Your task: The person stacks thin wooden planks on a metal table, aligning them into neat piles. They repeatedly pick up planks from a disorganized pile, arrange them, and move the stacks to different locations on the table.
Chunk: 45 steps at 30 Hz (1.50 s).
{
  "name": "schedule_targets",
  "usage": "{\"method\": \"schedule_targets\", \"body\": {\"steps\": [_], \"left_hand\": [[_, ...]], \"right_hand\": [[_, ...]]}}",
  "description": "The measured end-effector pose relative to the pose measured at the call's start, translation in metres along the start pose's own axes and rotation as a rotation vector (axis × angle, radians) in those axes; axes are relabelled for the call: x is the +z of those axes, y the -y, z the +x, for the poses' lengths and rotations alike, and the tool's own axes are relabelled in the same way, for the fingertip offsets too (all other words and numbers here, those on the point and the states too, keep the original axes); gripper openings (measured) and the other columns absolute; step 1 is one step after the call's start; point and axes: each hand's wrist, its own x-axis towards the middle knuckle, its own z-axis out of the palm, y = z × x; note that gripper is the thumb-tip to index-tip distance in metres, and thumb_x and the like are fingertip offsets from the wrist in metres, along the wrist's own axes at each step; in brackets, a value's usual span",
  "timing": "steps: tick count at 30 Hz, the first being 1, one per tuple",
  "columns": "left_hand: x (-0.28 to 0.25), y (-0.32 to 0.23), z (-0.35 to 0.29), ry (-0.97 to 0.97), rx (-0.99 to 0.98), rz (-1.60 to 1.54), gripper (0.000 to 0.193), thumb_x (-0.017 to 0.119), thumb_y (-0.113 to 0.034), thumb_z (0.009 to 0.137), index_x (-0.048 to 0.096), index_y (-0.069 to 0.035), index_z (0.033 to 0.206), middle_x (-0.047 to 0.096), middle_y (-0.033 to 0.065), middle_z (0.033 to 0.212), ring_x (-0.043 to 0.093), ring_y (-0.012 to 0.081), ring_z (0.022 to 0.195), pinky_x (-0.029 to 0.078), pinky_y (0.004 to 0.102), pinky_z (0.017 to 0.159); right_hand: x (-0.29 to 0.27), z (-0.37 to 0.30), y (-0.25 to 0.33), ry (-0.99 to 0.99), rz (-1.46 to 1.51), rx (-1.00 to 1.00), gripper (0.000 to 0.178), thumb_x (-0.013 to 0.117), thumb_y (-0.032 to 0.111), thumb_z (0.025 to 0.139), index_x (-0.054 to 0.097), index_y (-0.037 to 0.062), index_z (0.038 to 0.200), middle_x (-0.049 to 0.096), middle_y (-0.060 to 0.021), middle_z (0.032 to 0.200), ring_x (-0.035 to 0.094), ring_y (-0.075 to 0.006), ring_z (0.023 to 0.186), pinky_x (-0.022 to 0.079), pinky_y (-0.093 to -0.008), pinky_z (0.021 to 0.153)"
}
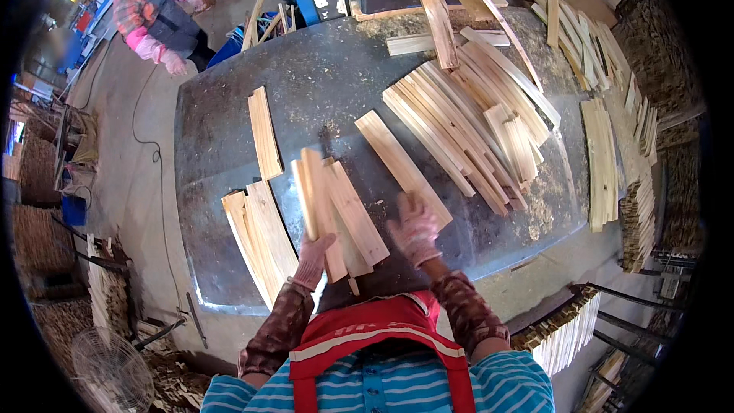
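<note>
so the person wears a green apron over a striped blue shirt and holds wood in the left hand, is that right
The apron is red, not green, as the head view shows; the striped blue shirt and the wood held in the left hand are right.

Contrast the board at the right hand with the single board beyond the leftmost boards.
The right board looks longer than the left board. The right board slants more in view than the left board. The right hand is at the right board's near end; no hand is at the left board. Both are pale wood lying on the grey table.
</note>
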Motion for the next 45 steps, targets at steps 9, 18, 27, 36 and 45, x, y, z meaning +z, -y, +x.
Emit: {"method": "schedule_targets", "body": {"steps": [9,18,27,36,45], "left_hand": [[-0.118,0.052,-0.063,-0.659,0.459,1.226,0.034,0.083,-0.025,0.072,0.063,-0.001,0.088,0.050,0.0220,0.139,0.043,0.0425,0.131,0.040,0.0461,0.108],[-0.152,0.033,-0.056,-0.928,0.133,1.346,0.083,0.082,-0.033,0.075,0.047,-0.005,0.145,0.034,0.0238,0.158,0.038,0.0433,0.142,0.037,0.0476,0.115],[0.051,-0.002,0.011,0.079,0.147,0.080,0.076,0.069,0.003,0.086,0.036,-0.007,0.154,0.058,0.0093,0.128,0.061,0.0206,0.105,0.053,0.0323,0.088],[-0.059,0.011,-0.024,-0.427,0.553,1.058,0.028,0.074,-0.020,0.082,0.069,-0.005,0.106,0.049,0.0261,0.145,0.059,0.0403,0.120,0.049,0.0449,0.098],[-0.122,0.046,-0.052,-0.839,0.340,1.268,0.051,0.071,-0.023,0.077,0.066,-0.013,0.127,0.032,0.0223,0.160,0.032,0.0425,0.144,0.028,0.0509,0.118]], "right_hand": [[-0.015,0.022,-0.068,0.451,1.550,0.490,0.057,0.066,0.033,0.093,0.052,0.0019,0.139,0.064,-0.0164,0.125,0.067,-0.0360,0.103,0.056,-0.0440,0.091],[-0.020,-0.010,-0.048,0.429,1.863,0.295,0.047,0.064,0.026,0.097,0.057,-0.0025,0.133,0.071,-0.0139,0.112,0.070,-0.0232,0.094,0.057,-0.0364,0.083],[-0.020,-0.040,0.072,0.184,0.460,-0.457,0.071,0.068,0.046,0.091,0.046,0.0089,0.148,0.055,-0.0189,0.140,0.059,-0.0322,0.120,0.047,-0.0416,0.104],[-0.061,0.078,-0.096,-0.100,-0.258,0.272,0.081,0.063,0.036,0.091,0.029,0.0031,0.157,0.023,-0.0229,0.164,0.017,-0.0411,0.153,0.016,-0.0540,0.124],[0.009,0.061,-0.097,-0.312,-0.256,-0.077,0.054,0.054,0.014,0.090,0.044,-0.0015,0.140,0.045,-0.0212,0.144,0.044,-0.0378,0.136,0.036,-0.0480,0.116]]}}
